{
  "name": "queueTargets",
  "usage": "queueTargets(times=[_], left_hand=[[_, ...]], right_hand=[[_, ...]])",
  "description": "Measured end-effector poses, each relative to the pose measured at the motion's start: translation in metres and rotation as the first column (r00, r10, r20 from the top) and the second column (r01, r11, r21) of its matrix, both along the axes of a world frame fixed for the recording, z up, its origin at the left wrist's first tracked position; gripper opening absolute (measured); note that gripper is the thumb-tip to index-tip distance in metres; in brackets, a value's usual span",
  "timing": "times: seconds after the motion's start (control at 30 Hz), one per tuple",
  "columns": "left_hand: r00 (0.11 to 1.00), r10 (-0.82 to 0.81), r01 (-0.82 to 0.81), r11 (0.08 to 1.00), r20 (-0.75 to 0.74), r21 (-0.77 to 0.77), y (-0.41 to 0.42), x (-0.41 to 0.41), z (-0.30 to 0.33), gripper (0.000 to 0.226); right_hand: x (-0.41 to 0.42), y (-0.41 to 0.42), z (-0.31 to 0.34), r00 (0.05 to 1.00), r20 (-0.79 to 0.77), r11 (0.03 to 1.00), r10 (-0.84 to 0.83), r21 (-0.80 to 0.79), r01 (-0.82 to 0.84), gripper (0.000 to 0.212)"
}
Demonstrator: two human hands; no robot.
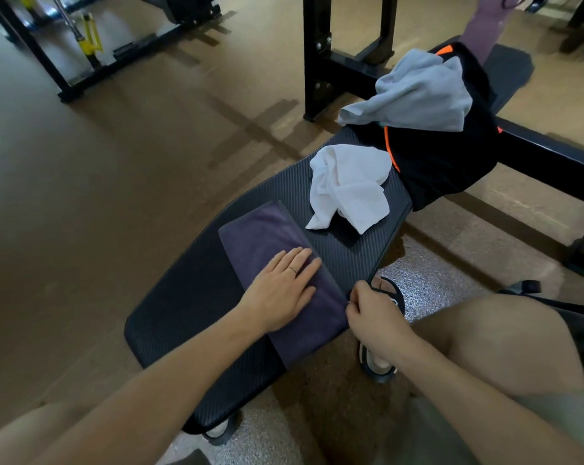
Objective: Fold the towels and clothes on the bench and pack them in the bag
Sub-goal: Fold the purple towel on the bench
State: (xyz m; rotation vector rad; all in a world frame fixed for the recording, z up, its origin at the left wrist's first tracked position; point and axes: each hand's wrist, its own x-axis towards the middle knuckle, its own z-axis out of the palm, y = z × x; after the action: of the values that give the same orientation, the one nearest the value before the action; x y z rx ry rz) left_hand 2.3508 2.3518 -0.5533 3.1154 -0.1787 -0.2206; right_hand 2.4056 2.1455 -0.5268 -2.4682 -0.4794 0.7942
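Your left hand [280, 290] lies flat, fingers spread, pressing the folded purple towel [270, 236] on the counter [183, 313]; your right hand [374, 317], at about 3 o'clock from it, is curled and pinches the towel's near edge; at 1 o'clock from the purple towel a crumpled white cloth [347, 186] rests on the counter; further toward 1 o'clock a grey garment [418, 95] is draped over a black garment with orange trim [445, 162].
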Motion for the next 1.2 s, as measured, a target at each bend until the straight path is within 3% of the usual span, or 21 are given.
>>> queueTargets(times=[0.27, 0.37, 0.47, 0.57, 0.63, 0.7, 0.77, 0.83, 0.97, 1.1, 1.17, 1.2], left_hand=[[0.991, 0.068, -0.066, 0.997, -0.114, 0.027, -0.010, -0.001, 0.005, 0.063], [0.989, 0.105, -0.110, 0.993, -0.104, -0.043, -0.021, -0.017, 0.022, 0.071], [0.996, 0.034, -0.042, 0.993, -0.079, -0.107, -0.041, -0.058, 0.038, 0.083], [0.998, 0.012, -0.011, 1.000, -0.066, 0.010, -0.049, -0.098, 0.029, 0.089], [0.997, 0.060, -0.055, 0.995, -0.057, 0.080, -0.045, -0.113, 0.016, 0.078], [0.996, 0.083, -0.080, 0.992, -0.028, 0.100, -0.042, -0.120, 0.006, 0.063], [0.998, 0.061, -0.064, 0.993, 0.029, 0.096, -0.043, -0.125, 0.000, 0.049], [0.996, 0.019, -0.029, 0.994, 0.092, 0.105, -0.044, -0.130, -0.005, 0.039], [0.984, 0.012, -0.027, 0.996, 0.178, 0.085, -0.042, -0.133, -0.002, 0.026], [0.980, -0.020, 0.017, 1.000, 0.200, 0.017, -0.031, -0.136, 0.005, 0.030], [0.985, 0.009, -0.001, 0.999, 0.173, -0.044, -0.024, -0.137, 0.017, 0.030], [0.987, 0.045, -0.033, 0.996, 0.157, -0.078, -0.021, -0.138, 0.025, 0.023]], right_hand=[[-0.007, -0.002, 0.003, 1.000, 0.007, 0.999, 0.022, 0.045, -0.022, 0.011], [-0.008, -0.007, 0.008, 0.999, 0.023, 0.996, 0.041, 0.084, -0.043, 0.007], [-0.009, -0.012, 0.008, 0.998, 0.015, 0.990, 0.068, 0.119, -0.070, 0.008], [-0.009, -0.018, 0.005, 0.960, 0.176, 0.975, 0.219, 0.005, -0.223, 0.011], [-0.013, -0.020, 0.005, 0.814, 0.414, 0.909, 0.407, -0.098, -0.404, 0.027], [-0.018, -0.019, 0.004, 0.594, 0.535, 0.770, 0.601, -0.189, -0.609, 0.051], [-0.021, -0.018, -0.002, 0.394, 0.505, 0.591, 0.768, -0.324, -0.739, 0.074], [-0.022, -0.015, -0.009, 0.310, 0.440, 0.500, 0.843, -0.428, -0.753, 0.090], [-0.020, -0.007, -0.012, 0.281, 0.519, 0.537, 0.808, -0.451, -0.713, 0.088], [-0.015, -0.006, -0.013, 0.282, 0.586, 0.565, 0.759, -0.379, -0.733, 0.064], [-0.014, -0.008, -0.011, 0.375, 0.642, 0.632, 0.669, -0.226, -0.741, 0.036], [-0.014, -0.007, -0.009, 0.481, 0.630, 0.680, 0.609, -0.104, -0.725, 0.024]])
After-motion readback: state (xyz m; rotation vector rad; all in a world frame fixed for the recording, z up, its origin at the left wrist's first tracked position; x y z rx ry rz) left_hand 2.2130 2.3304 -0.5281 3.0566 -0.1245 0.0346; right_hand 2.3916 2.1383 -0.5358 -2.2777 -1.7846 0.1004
